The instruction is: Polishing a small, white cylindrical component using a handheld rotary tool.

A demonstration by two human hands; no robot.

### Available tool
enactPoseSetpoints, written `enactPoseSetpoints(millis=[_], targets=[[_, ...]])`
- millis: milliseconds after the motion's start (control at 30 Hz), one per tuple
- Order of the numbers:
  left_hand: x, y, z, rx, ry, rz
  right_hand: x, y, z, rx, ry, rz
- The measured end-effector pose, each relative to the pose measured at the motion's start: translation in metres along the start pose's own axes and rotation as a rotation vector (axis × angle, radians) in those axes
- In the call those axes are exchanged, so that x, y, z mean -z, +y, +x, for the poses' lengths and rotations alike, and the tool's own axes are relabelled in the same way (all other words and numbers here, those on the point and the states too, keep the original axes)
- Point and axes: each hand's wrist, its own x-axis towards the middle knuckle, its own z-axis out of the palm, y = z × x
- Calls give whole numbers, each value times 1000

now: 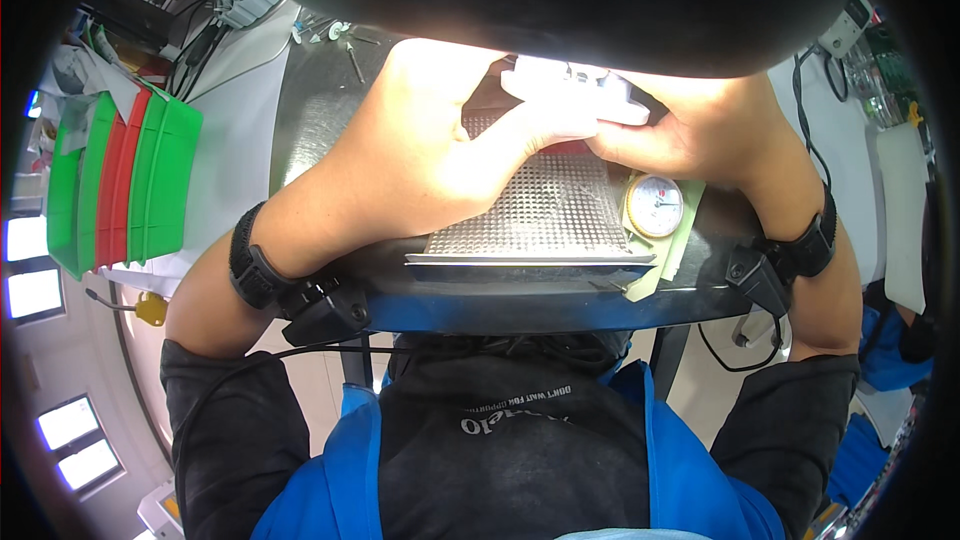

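- Black table (322, 135), its near edge close to the person's chest, carries the work; a dark rounded shape (560, 0) looms over it, too close to the camera to identify.
- Over to the person's left stand nested green and red plastic bins (165, 180).
- Both hands, the left hand (440, 145) and the right hand (705, 130), are drawn close together, thumbs pinching one piece; the far fingers I can't make out.
- Below them lies a silvery dimpled mat (530, 210).
- Beside its right edge sits a round dial gauge (655, 205) on yellowish paper (677, 252).
- Smallest, the white part (575, 92) is held above the mat's far end, details washed out by glare. I'd judge it's being turned or checked; next probably calls for a steady grip and careful thumbs.
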Motion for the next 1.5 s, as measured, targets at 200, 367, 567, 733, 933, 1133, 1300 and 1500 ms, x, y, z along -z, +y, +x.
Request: enactPoseSetpoints(millis=[200,367,567,733,933,1133,1300,1500], targets=[[0,-1,0,-1,19,7,-6,0,-2,7,11,45],[2,1,2,-1,-3,46,-2,3,-8,-120,-147,61],[-3,-2,2,-32,28,92,-4,-1,-7,-61,-48,46],[-6,-2,1,64,47,-4,0,-2,-4,-72,-81,-20],[-2,-15,6,174,143,123,-3,1,0,-241,-53,123],[-6,-16,5,79,208,241,-9,-4,3,-413,-128,98],[-5,-18,5,83,214,339,-27,-8,-3,-397,-90,24],[-8,-20,3,58,224,308,-41,-15,1,-449,-8,116]])
